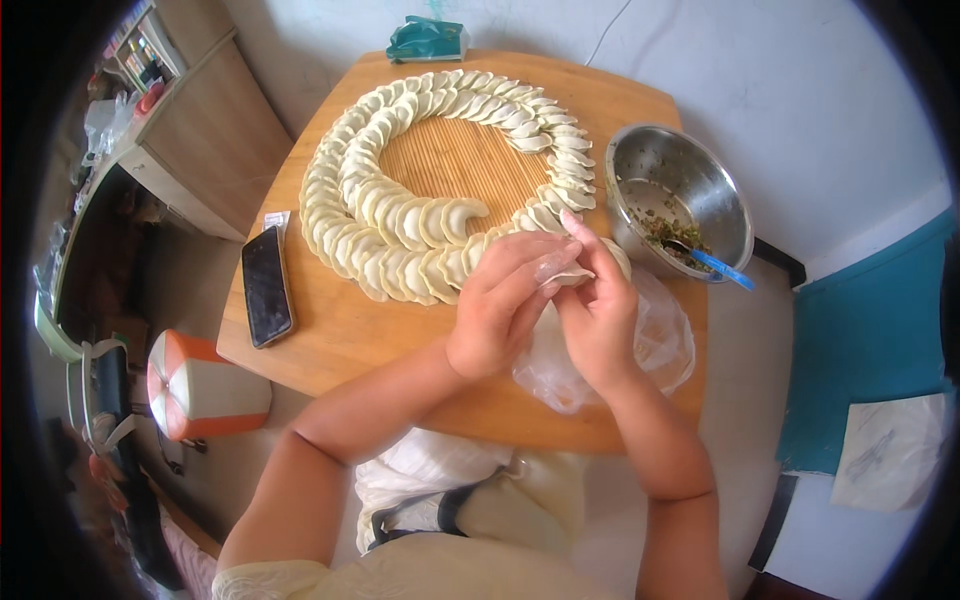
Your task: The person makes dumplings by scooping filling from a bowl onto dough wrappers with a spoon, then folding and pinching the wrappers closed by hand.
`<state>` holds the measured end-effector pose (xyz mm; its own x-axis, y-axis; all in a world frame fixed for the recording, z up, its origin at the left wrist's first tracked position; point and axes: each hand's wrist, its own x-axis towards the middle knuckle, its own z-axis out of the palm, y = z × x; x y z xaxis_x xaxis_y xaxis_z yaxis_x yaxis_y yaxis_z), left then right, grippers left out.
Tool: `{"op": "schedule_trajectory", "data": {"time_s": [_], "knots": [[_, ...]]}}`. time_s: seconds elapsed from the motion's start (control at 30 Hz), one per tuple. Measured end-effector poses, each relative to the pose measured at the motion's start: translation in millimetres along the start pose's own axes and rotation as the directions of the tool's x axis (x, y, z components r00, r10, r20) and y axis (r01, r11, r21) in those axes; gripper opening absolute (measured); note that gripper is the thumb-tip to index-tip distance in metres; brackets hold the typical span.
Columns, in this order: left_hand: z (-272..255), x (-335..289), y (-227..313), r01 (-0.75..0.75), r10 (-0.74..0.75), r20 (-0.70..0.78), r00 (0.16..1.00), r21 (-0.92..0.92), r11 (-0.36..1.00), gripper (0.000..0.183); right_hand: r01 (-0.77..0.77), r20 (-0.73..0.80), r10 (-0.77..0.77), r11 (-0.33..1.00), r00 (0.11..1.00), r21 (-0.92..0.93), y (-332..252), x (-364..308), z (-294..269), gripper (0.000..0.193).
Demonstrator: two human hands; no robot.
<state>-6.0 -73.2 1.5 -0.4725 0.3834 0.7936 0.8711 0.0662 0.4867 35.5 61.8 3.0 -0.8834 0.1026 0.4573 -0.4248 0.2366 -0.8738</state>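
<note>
Between the fingers of my left hand point(505, 300) and my right hand point(602, 315) is a pale dumpling point(569, 277), mostly covered by the fingers. Both hands are closed on its edge, over the near right part of the table. Just beyond them, folded dumplings point(385, 268) overlap in two curved rows on a round slatted mat point(440, 160). A steel bowl point(712, 160) stands to the right, with chopped filling point(672, 232) low on its near side. A blue-handled spoon point(722, 270) leans in it. Beneath my hands lies a crumpled clear plastic bag point(560, 375).
The wooden table point(330, 355) carries a black phone point(266, 285) at its left edge and a green tissue pack point(427, 40) at the far edge. An orange and white stool point(205, 385) stands left on the floor. A wall rises behind the table.
</note>
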Motion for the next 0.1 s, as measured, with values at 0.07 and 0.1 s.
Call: {"op": "schedule_trajectory", "data": {"time_s": [0.07,0.1], "knots": [[2.9,1.1,1.9,-0.034,0.022,0.068,0.997,0.175,0.984,0.046,-0.199,0.001,0.203,0.96,0.979,0.198,6.0,-0.7,-2.0,0.054],[3.8,0.8,2.1,-0.03,0.019,0.061,0.998,0.173,0.984,0.046,-0.378,0.035,0.397,0.84,0.917,0.389,10.5,-1.1,-3.8,0.052]]}}
